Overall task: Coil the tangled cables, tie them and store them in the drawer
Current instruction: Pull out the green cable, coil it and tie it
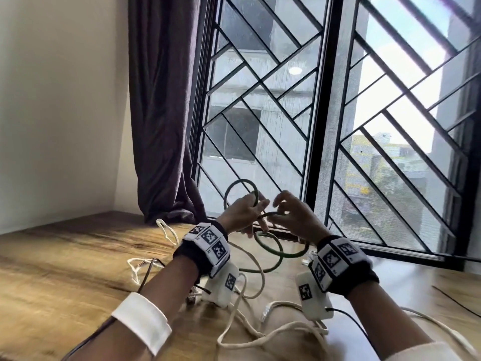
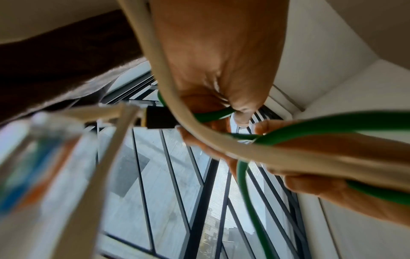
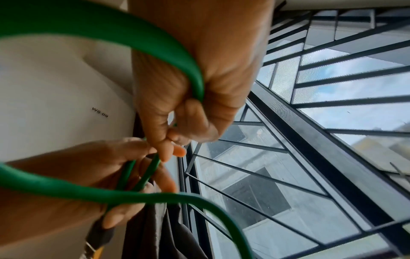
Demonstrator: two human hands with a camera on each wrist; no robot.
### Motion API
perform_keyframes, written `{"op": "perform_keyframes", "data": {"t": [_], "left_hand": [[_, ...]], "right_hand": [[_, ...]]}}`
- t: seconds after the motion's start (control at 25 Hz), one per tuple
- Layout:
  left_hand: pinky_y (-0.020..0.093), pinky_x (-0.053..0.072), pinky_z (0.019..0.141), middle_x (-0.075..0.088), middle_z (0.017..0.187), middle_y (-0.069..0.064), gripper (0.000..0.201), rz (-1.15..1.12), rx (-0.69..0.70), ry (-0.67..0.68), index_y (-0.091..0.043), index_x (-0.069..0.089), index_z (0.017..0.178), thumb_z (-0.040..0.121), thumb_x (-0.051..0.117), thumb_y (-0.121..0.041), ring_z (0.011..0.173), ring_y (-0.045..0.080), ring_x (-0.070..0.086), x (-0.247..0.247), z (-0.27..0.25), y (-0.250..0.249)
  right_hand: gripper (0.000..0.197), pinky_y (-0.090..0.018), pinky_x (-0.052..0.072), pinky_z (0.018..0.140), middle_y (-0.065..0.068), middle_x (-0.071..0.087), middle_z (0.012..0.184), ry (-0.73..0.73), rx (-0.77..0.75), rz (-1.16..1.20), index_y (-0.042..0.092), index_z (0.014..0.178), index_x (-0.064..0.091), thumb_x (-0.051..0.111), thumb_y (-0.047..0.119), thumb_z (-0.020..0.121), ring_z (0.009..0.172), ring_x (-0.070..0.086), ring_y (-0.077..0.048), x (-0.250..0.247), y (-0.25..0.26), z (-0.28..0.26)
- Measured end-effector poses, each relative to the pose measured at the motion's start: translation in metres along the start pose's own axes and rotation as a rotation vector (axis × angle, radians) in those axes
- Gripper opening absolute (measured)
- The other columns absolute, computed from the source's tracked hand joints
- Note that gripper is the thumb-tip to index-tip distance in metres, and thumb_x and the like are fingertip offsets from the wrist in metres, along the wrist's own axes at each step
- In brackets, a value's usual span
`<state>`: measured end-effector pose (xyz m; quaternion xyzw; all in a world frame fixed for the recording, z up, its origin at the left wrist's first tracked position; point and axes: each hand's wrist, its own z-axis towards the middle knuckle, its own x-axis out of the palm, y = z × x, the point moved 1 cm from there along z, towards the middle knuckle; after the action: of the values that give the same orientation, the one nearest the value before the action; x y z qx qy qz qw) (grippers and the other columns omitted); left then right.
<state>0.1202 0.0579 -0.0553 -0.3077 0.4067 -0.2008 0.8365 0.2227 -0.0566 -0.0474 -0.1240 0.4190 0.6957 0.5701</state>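
Observation:
A green cable [image 1: 270, 250] hangs in loops between both hands above the wooden table [image 1: 65, 256]. My left hand [image 1: 246, 212] grips several turns of it, with one loop [image 1: 240, 191] standing above the knuckles. In the left wrist view the fingers [image 2: 241, 112] curl round the green cable [image 2: 213, 116], beside a black plug [image 2: 159, 119]. My right hand [image 1: 291, 217] sits just to the right. There the green cable [image 3: 193, 75] runs into the fist, and its fingertips [image 3: 175, 138] pinch a strand next to my left hand [image 3: 93, 175].
Thick white cables [image 1: 250, 332] lie tangled on the table under my wrists. A thin white cord [image 1: 166, 230] sits further back and a thin black wire [image 1: 455, 298] at the right. A dark curtain [image 1: 161, 113] and a barred window [image 1: 338, 126] close off the far side.

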Motion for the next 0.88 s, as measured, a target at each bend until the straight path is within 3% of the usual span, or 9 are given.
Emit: {"op": "perform_keyframes", "data": {"t": [0.12, 0.24, 0.36, 0.48, 0.56, 0.6, 0.76, 0.8, 0.88], "left_hand": [[0.029, 0.041, 0.063, 0.069, 0.077, 0.005, 0.038, 0.468, 0.029, -0.173, -0.015, 0.055, 0.085, 0.097, 0.040, -0.048, 0.072, 0.021, 0.061, -0.008, 0.000, 0.000], [0.032, 0.042, 0.065, 0.055, 0.056, -0.005, 0.051, 0.384, 0.010, -0.367, -0.019, 0.059, 0.061, 0.090, 0.044, -0.057, 0.073, 0.025, 0.063, -0.019, -0.002, 0.000], [0.027, 0.035, 0.056, 0.054, 0.054, -0.002, 0.061, 0.312, -0.038, -0.473, -0.016, 0.055, 0.053, 0.083, 0.043, -0.068, 0.055, 0.017, 0.054, -0.023, -0.002, -0.001], [0.027, 0.024, 0.049, 0.031, 0.043, -0.003, 0.066, 0.179, -0.045, -0.549, -0.017, 0.028, 0.045, 0.080, 0.048, -0.070, 0.042, 0.014, 0.032, -0.025, -0.003, -0.003], [0.029, 0.023, 0.050, 0.023, 0.042, -0.005, 0.067, 0.066, -0.086, -0.577, -0.019, 0.021, 0.046, 0.079, 0.053, -0.067, 0.042, 0.015, 0.026, -0.027, -0.003, -0.001], [0.030, 0.024, 0.052, 0.022, 0.042, -0.005, 0.067, 0.025, -0.107, -0.585, -0.019, 0.020, 0.046, 0.078, 0.054, -0.067, 0.043, 0.015, 0.025, -0.028, -0.003, 0.000], [0.029, 0.025, 0.048, 0.028, 0.047, -0.001, 0.064, -0.113, -0.153, -0.577, -0.018, 0.026, 0.052, 0.075, 0.055, -0.071, 0.044, 0.016, 0.026, -0.034, 0.000, 0.005], [0.026, 0.025, 0.044, 0.031, 0.050, -0.001, 0.062, -0.171, -0.170, -0.509, -0.017, 0.031, 0.056, 0.075, 0.051, -0.073, 0.043, 0.015, 0.027, -0.035, 0.001, 0.005], [0.018, 0.021, 0.039, 0.036, 0.053, -0.003, 0.057, -0.222, -0.220, -0.233, -0.016, 0.038, 0.069, 0.080, 0.043, -0.072, 0.041, 0.009, 0.028, -0.033, -0.002, 0.000]], "right_hand": [[0.034, -0.019, 0.039, 0.039, -0.004, 0.050, 0.068, 0.217, 0.323, 0.640, 0.011, 0.114, 0.047, 0.063, 0.002, 0.085, 0.042, 0.044, -0.007, -0.003, 0.007, -0.007], [0.048, -0.020, 0.048, 0.047, -0.004, 0.058, 0.073, 0.357, 0.294, 1.015, 0.014, 0.126, 0.048, 0.052, -0.009, 0.085, 0.049, 0.051, -0.008, -0.011, 0.020, -0.013], [0.049, -0.019, 0.048, 0.048, -0.003, 0.056, 0.075, 0.451, 0.290, 0.925, 0.012, 0.123, 0.052, 0.054, -0.012, 0.081, 0.049, 0.048, -0.006, -0.015, 0.020, -0.012], [0.020, -0.020, 0.050, 0.050, 0.001, 0.051, 0.059, 0.518, 0.405, 0.411, 0.006, 0.104, 0.064, 0.061, 0.000, 0.085, 0.045, 0.046, -0.003, -0.015, -0.003, -0.013], [0.002, -0.022, 0.051, 0.050, -0.002, 0.051, 0.057, 0.435, 0.471, 0.189, 0.007, 0.085, 0.065, 0.064, 0.007, 0.086, 0.042, 0.049, -0.005, -0.013, -0.021, -0.012], [0.010, -0.022, 0.050, 0.047, -0.004, 0.052, 0.058, 0.346, 0.484, 0.157, 0.006, 0.077, 0.062, 0.065, 0.010, 0.085, 0.040, 0.050, -0.006, -0.014, -0.026, -0.012], [0.024, -0.020, 0.047, 0.041, -0.007, 0.054, 0.056, -0.073, 0.338, 0.479, 0.007, 0.067, 0.054, 0.070, 0.018, 0.082, 0.039, 0.052, -0.010, -0.022, -0.018, -0.008], [0.023, -0.022, 0.049, 0.042, -0.006, 0.052, 0.053, -0.188, 0.248, 0.597, 0.008, 0.067, 0.054, 0.069, 0.018, 0.082, 0.037, 0.051, -0.010, -0.024, -0.011, -0.006], [0.019, -0.021, 0.044, 0.039, 0.001, 0.044, 0.045, -0.359, 0.081, 0.734, 0.012, 0.069, 0.055, 0.067, 0.014, 0.083, 0.033, 0.041, -0.007, -0.025, -0.001, -0.003]]}}
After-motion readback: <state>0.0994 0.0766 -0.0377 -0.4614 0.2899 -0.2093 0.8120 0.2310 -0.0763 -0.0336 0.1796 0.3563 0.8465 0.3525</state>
